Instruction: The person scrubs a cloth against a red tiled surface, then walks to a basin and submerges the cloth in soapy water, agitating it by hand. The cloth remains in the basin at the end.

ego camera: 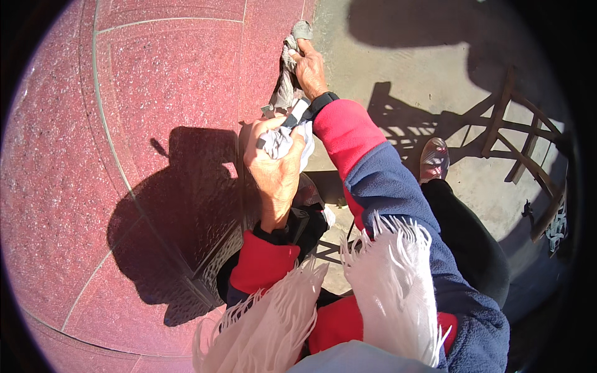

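Note:
My left hand (275,175) is closed around a bunched white cloth (279,142); a dark-and-white banded piece (297,113) sticks out above the thumb, partly hidden. Farther out, my right hand (310,70) pinches a twisted greyish cloth (282,95), perhaps a sock, whose light grey end (302,30) shows past the fingertips. The greyish cloth hangs from the right hand toward the left one, along the border of the red speckled terrazzo surface (186,70). Whether the two cloths touch is hidden behind my left fingers.
Concrete floor (350,70) lies right of the red surface. A wooden frame (499,112), like part of a chair, stands at the right and casts a slatted shadow. My shoe (433,158) is near it. White scarf fringes (401,261) hang below my forearms.

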Demonstrator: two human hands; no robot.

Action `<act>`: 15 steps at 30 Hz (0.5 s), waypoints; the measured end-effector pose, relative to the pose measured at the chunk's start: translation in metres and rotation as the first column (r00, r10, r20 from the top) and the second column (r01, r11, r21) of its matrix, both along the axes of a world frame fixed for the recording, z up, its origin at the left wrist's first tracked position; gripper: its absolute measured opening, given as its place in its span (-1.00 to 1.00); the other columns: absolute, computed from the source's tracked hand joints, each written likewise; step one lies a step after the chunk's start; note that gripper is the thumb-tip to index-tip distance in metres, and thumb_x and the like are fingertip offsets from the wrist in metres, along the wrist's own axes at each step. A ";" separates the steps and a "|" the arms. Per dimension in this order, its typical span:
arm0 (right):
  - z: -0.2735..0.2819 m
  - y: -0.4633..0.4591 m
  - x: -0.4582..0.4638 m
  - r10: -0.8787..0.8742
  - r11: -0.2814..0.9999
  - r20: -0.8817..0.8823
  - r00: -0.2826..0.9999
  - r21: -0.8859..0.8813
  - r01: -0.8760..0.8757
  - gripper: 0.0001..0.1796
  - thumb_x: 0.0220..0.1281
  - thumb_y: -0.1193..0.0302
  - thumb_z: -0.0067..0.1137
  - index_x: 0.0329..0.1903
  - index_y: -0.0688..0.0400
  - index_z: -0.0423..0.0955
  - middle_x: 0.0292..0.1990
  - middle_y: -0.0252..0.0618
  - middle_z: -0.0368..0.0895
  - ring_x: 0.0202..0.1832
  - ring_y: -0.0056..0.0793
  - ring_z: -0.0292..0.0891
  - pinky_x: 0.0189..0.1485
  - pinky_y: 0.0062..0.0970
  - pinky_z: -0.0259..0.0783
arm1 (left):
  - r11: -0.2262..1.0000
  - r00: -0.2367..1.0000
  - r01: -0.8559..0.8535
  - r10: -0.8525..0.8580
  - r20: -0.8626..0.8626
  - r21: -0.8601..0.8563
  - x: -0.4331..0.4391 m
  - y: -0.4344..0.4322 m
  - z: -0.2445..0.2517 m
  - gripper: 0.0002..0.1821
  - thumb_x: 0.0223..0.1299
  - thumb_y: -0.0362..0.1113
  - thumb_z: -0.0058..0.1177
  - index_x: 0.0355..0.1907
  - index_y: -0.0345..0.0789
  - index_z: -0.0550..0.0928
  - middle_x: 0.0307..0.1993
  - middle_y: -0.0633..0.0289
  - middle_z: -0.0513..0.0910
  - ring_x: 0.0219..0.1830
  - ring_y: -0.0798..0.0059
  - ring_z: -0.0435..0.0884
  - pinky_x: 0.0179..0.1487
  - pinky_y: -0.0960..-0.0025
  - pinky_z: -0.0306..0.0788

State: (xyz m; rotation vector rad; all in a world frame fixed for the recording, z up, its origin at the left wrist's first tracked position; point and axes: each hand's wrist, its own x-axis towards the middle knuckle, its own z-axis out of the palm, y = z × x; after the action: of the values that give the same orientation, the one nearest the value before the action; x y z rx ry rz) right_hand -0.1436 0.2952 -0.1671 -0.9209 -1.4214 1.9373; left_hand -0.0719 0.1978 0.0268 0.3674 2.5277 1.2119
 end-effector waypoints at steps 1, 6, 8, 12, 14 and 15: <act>0.000 0.000 0.006 0.046 0.995 0.023 0.999 -0.088 -0.043 -0.56 0.19 0.56 0.04 0.14 0.41 0.35 0.23 0.08 0.38 0.28 -0.16 0.30 0.26 -0.48 0.18 | 1.000 0.997 -0.030 0.030 0.077 0.000 0.000 0.003 -0.005 -0.73 -0.08 -0.53 0.24 -0.25 -0.44 0.55 -0.33 0.19 0.55 -0.25 0.48 0.53 -0.13 0.44 0.40; 0.025 -0.050 0.033 0.043 0.998 0.033 0.999 -0.039 -0.041 -0.48 0.13 0.59 0.09 0.21 0.28 0.34 0.31 0.07 0.27 0.40 -0.14 0.12 0.38 -0.43 0.06 | 0.998 0.977 -0.064 0.065 0.206 -0.008 0.010 0.007 -0.001 -0.78 0.05 -0.57 0.16 -0.19 -0.43 0.57 -0.32 0.25 0.62 -0.31 0.63 0.57 -0.22 0.56 0.46; 0.027 -0.057 0.029 0.022 0.999 0.092 0.996 0.038 -0.025 -0.44 0.12 0.60 0.10 0.24 0.26 0.31 0.29 0.07 0.28 0.39 -0.06 0.12 0.38 -0.39 0.09 | 0.990 0.951 -0.138 0.138 0.276 -0.019 0.013 0.008 0.004 -0.79 0.04 -0.58 0.16 -0.21 -0.43 0.58 -0.35 0.27 0.61 -0.33 0.64 0.56 -0.24 0.56 0.45; 0.006 -0.017 0.003 -0.040 0.997 0.139 0.990 0.065 0.032 -0.52 0.16 0.54 0.07 0.19 0.27 0.36 0.17 0.11 0.42 0.27 -0.06 0.31 0.26 -0.41 0.22 | 0.994 0.983 -0.106 0.102 0.155 0.015 0.001 0.007 0.007 -0.80 0.03 -0.59 0.16 -0.23 -0.42 0.59 -0.38 0.31 0.60 -0.36 0.65 0.52 -0.24 0.54 0.43; 0.000 -0.003 -0.001 -0.057 0.996 0.144 0.988 0.071 0.047 -0.58 0.19 0.51 0.05 0.13 0.31 0.40 0.06 0.14 0.52 0.15 -0.13 0.47 0.12 -0.45 0.31 | 0.986 0.975 -0.166 0.162 0.154 0.015 -0.004 0.006 0.006 -0.81 0.02 -0.59 0.16 -0.24 -0.42 0.59 -0.37 0.31 0.59 -0.36 0.65 0.52 -0.24 0.52 0.43; 0.001 -0.004 0.001 -0.070 0.990 0.072 0.995 0.125 0.061 -0.57 0.18 0.52 0.06 0.14 0.31 0.40 0.12 0.12 0.48 0.20 -0.16 0.42 0.17 -0.45 0.28 | 0.985 0.975 -0.173 0.171 0.140 0.004 -0.006 0.004 0.006 -0.81 0.02 -0.59 0.16 -0.24 -0.42 0.59 -0.38 0.31 0.59 -0.36 0.65 0.52 -0.24 0.52 0.43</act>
State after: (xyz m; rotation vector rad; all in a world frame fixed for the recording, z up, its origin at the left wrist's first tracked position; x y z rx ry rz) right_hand -0.1421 0.2909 -0.1658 -0.9808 -1.5159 1.7632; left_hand -0.0775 0.2014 0.0326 0.0645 2.4707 1.2736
